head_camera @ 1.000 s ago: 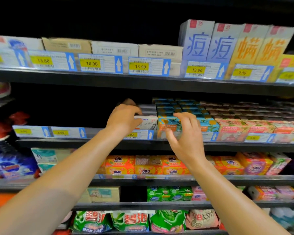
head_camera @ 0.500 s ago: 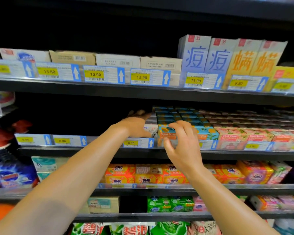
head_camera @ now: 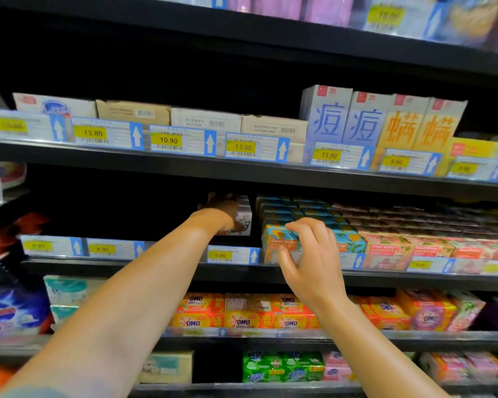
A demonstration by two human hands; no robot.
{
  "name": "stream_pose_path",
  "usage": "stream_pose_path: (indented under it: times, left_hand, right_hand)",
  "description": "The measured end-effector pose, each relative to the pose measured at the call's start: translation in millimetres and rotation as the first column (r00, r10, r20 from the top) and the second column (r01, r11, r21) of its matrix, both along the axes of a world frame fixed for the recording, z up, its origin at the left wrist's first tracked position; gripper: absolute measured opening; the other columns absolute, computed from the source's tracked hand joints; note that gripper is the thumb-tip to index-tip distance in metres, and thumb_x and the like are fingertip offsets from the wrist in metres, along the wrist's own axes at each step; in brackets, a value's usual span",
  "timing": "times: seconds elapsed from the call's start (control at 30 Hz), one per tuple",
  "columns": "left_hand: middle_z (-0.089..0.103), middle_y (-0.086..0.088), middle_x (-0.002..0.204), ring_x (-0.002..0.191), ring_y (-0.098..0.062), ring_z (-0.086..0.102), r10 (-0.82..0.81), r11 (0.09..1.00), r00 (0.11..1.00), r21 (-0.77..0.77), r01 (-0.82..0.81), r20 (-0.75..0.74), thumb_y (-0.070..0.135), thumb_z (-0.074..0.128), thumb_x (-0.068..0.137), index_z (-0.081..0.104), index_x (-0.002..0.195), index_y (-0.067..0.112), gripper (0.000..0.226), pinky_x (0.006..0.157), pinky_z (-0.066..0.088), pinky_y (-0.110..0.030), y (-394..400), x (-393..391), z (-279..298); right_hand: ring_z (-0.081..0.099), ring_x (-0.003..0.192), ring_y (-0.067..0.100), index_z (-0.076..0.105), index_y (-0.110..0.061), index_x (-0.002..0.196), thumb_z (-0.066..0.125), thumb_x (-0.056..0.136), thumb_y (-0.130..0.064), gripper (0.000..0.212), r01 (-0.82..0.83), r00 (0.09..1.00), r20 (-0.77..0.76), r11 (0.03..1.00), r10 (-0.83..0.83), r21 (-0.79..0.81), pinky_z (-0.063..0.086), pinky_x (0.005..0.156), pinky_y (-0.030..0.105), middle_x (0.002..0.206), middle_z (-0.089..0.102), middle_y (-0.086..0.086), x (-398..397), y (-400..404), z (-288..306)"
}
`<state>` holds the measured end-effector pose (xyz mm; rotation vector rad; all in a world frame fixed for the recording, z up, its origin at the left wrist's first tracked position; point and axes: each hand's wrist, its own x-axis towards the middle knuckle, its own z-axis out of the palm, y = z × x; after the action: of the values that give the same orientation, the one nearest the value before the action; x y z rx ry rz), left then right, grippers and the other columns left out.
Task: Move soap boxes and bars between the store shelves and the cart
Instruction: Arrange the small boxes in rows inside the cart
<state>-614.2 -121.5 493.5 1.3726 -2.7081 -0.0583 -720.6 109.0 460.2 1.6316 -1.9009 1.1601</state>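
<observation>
On the middle shelf (head_camera: 184, 267) my left hand (head_camera: 223, 209) reaches deep into the shadow and grips a white soap box (head_camera: 245, 221) on a small stack, thumb on its front face. To the right, my right hand (head_camera: 308, 254) pinches a blue and orange Goat Soap box (head_camera: 279, 242) at the shelf's front edge, fingers on top and thumb underneath. More blue boxes (head_camera: 299, 209) of the same kind run in rows behind it. Pink Goat Soap boxes (head_camera: 385, 245) fill the shelf further right.
The shelf above holds flat white and brown boxes (head_camera: 206, 120) and tall blue and orange cartons (head_camera: 385, 122). Orange OMO bars (head_camera: 242, 314) lie on the shelf below, green packs (head_camera: 282, 366) lower still. A blue cleaner bottle (head_camera: 9, 305) stands at the left.
My left hand has gone further back into the shelf, and the white box has moved back with it. My right hand keeps its hold on the Goat Soap box.
</observation>
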Motion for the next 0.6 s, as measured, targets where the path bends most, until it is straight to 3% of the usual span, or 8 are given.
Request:
stream_pose_path:
  times: [0.23,0.37,0.43,0.5,0.6]
  left_hand:
    - [0.021,-0.001,0.160,0.145,-0.033,0.020,-0.053,0.998,0.998,-0.024,0.052,-0.019,0.054,0.069,0.081,0.019,0.154,0.032,0.091,0.114,0.028,-0.056,6.6,-20.2,-0.8]
    - [0.010,0.002,0.164,0.148,-0.034,0.011,-0.086,0.996,0.994,0.017,0.087,-0.064,0.058,0.067,0.080,0.008,0.155,0.037,0.097,0.118,0.013,-0.058,27.3,-6.1,10.9]
    - [0.007,0.006,0.164,0.149,-0.031,0.006,-0.098,0.995,0.990,-0.034,0.095,-0.104,0.058,0.059,0.087,0.010,0.155,0.037,0.086,0.119,0.009,-0.058,48.4,4.9,14.3]
    - [0.016,0.008,0.163,0.149,-0.026,0.013,-0.128,0.991,0.984,-0.051,0.123,-0.124,0.060,0.047,0.093,0.021,0.154,0.035,0.070,0.119,0.014,-0.054,70.7,19.5,12.7]
    - [0.014,0.011,0.163,0.150,-0.025,0.009,-0.167,0.985,0.980,-0.067,0.161,-0.106,0.062,0.039,0.096,0.021,0.154,0.035,0.067,0.120,0.013,-0.053,99.8,42.0,3.4]
  right_hand:
    - [0.045,0.115,0.014,0.060,-0.020,0.119,0.067,0.086,-0.025,0.034,0.050,0.999,-0.022,0.999,-0.050,0.012,0.041,0.097,0.032,0.124,0.052,-0.006,6.6,5.7,-0.9]
    - [0.046,0.116,0.017,0.060,-0.018,0.121,0.065,0.085,-0.026,0.037,0.099,0.994,-0.041,0.995,-0.098,0.024,0.040,0.100,0.035,0.125,0.053,-0.004,14.2,9.0,-1.9]
    - [0.046,0.120,0.020,0.059,-0.016,0.124,0.063,0.085,-0.030,0.041,0.136,0.990,-0.042,0.989,-0.134,0.055,0.040,0.103,0.039,0.129,0.053,-0.001,18.5,10.2,-4.8]
    - [0.044,0.126,0.024,0.058,-0.014,0.128,0.058,0.086,-0.035,0.047,0.174,0.984,-0.064,0.979,-0.168,0.103,0.038,0.108,0.043,0.134,0.052,0.002,25.9,10.2,-8.8]
    - [0.041,0.132,0.028,0.054,-0.014,0.134,0.056,0.085,-0.041,0.056,0.232,0.971,-0.105,0.959,-0.217,0.164,0.034,0.112,0.045,0.141,0.050,0.006,37.7,10.5,-11.0]
